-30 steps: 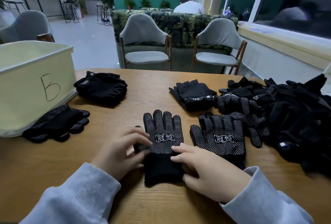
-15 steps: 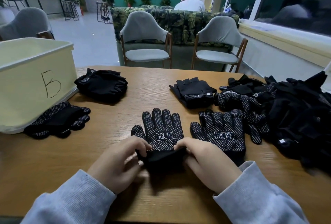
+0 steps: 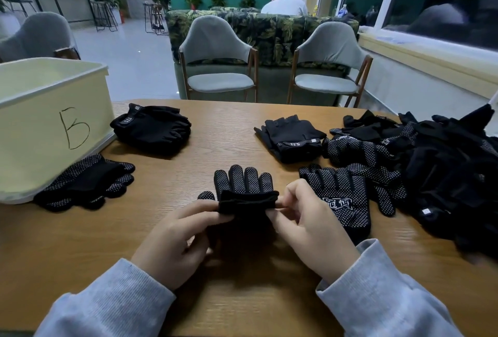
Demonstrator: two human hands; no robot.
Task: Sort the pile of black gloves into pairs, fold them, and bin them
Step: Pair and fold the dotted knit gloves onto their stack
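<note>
The left hand (image 3: 175,239) and right hand (image 3: 310,229) each pinch one end of the cuff of a dotted glove (image 3: 244,183), thumb against fingertips, the cuff folded up over its palm. The glove's fingers point away beyond the fingertips. Far to the left of the hands stands a yellow bin (image 3: 40,126) marked B, with folded gloves (image 3: 86,181) beside it. Just right of the right hand lies a matching glove (image 3: 342,196); beyond it, the glove pile (image 3: 444,175). All rest on a wooden table (image 3: 80,242).

Office lounge/café: leaf-print sofa (image 3: 269,32), gray chairs (image 3: 218,62), bar stools (image 3: 103,16), plants (image 3: 218,0).
</note>
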